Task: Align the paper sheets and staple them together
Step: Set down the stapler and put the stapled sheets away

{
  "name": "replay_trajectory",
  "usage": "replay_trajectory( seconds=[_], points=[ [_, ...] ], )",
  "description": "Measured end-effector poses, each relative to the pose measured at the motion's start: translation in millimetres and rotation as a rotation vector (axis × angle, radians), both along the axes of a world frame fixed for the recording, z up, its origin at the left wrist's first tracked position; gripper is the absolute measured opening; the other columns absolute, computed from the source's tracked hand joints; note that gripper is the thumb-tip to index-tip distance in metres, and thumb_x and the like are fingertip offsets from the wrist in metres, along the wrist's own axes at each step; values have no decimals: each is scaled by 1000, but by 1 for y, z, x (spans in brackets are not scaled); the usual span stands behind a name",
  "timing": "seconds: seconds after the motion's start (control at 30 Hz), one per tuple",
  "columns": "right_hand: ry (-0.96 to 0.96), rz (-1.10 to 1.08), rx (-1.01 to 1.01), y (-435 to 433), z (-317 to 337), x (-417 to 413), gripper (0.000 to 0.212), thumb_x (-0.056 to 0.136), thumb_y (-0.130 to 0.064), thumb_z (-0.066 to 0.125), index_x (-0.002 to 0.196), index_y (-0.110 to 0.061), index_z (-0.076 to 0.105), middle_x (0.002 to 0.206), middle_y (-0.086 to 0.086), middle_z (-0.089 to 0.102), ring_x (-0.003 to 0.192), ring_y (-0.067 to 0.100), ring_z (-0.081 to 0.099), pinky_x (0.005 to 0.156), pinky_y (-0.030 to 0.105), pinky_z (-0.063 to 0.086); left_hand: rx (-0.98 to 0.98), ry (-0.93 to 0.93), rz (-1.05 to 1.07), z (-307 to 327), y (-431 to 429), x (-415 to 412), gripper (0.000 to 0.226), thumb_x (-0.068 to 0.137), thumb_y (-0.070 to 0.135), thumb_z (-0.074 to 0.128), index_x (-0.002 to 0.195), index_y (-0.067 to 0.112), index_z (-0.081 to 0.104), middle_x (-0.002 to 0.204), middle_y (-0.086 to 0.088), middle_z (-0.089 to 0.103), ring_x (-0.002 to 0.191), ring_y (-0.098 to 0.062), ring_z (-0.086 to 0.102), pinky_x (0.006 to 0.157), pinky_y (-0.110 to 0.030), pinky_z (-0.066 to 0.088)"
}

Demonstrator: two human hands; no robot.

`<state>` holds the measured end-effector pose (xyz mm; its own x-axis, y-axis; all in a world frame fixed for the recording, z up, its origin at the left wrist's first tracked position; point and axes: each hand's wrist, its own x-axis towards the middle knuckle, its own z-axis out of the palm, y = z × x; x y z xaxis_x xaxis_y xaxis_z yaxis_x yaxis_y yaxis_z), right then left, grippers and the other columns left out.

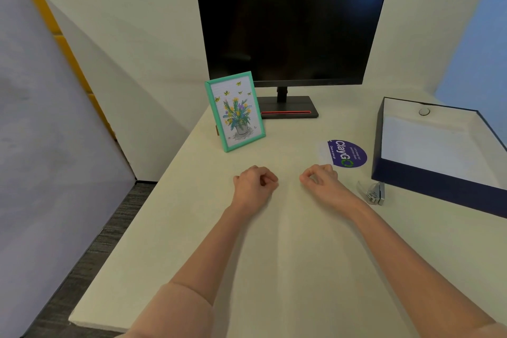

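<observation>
On the desk [274,255] the left hand [253,181] and right hand [319,177] rest clenched, holding nothing; paper sheets [439,145] lie in the blue box [439,186] at right, stapler [371,192] just beside its near wall; lifted carelessly, sheets may catch that wall and fan.

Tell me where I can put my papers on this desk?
Most room: the bare desk between the forearms, nearer than the left hand and right hand. Also free: between the picture frame and the hands. Crowded on the right, where the stapler lies beside the navy box.
</observation>
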<state>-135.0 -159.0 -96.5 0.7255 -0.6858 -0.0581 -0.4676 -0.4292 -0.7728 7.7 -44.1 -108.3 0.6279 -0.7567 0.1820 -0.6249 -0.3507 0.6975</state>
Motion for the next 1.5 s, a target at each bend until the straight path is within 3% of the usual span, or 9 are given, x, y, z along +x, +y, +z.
replay_trajectory(
  seconds=[0.2,0.57,0.7,0.83,0.93,1.03,1.2,1.37,1.5],
  points=[
    [-2,5,12,-1,0,0,11,96,-29,48,101,-21,54,115,1,35,123,19,31,102,28,27,82,-64,-136,6,-7,10,4,78,26,68,79,29,68,77,11,57,72,-7,51,89,-36,37],
    [33,10,0,-1,1,0,15,96,-31,48,104,-21,55,123,5,37,124,18,30,107,31,28,255,-441,-313,15,-12,10,11,87,19,50,89,19,61,92,-1,58,90,-21,55,84,-36,34],
    [33,5,11,-1,3,0,16,95,-31,47,105,-21,55,121,3,37,122,18,32,106,30,29,238,-274,-253,11,-13,14,7,87,21,50,88,20,57,90,1,53,94,-22,52,80,-34,34],
    [28,-3,24,-2,3,0,16,95,-31,47,105,-21,55,119,2,37,123,18,32,105,30,28,165,-95,-219,13,-18,13,4,86,21,54,82,23,54,77,11,52,87,-15,48,89,-41,42],
    [25,-2,32,-2,3,-1,21,96,-32,47,109,-19,56,124,4,38,123,18,32,104,29,27,179,-105,-219,12,-20,10,4,86,22,56,86,19,59,75,15,48,84,-13,45,91,-40,41],
    [18,0,38,-3,3,-1,20,96,-32,48,108,-19,56,124,5,38,123,18,32,100,27,27,194,-142,-221,12,-21,10,10,85,21,57,91,15,63,83,6,54,85,-11,44,92,-40,41],
    [14,2,45,-4,2,-1,16,95,-32,48,105,-21,56,121,3,38,122,17,32,100,27,27,181,-168,-244,11,-20,10,6,82,20,61,87,21,65,82,5,57,86,-9,45,91,-39,40],
    [11,-2,39,-5,1,0,12,95,-31,48,100,-23,55,118,1,37,123,18,32,104,29,28,185,-141,-300,14,-23,15,9,78,23,66,80,31,64,68,12,49,72,-4,45,87,-45,47],
    [12,-1,34,-6,0,1,13,95,-31,49,101,-22,55,117,0,36,123,18,33,104,29,28,203,-221,-328,18,-24,15,6,81,25,64,85,27,67,76,8,50,77,-10,47,88,-40,45]
  ],
)
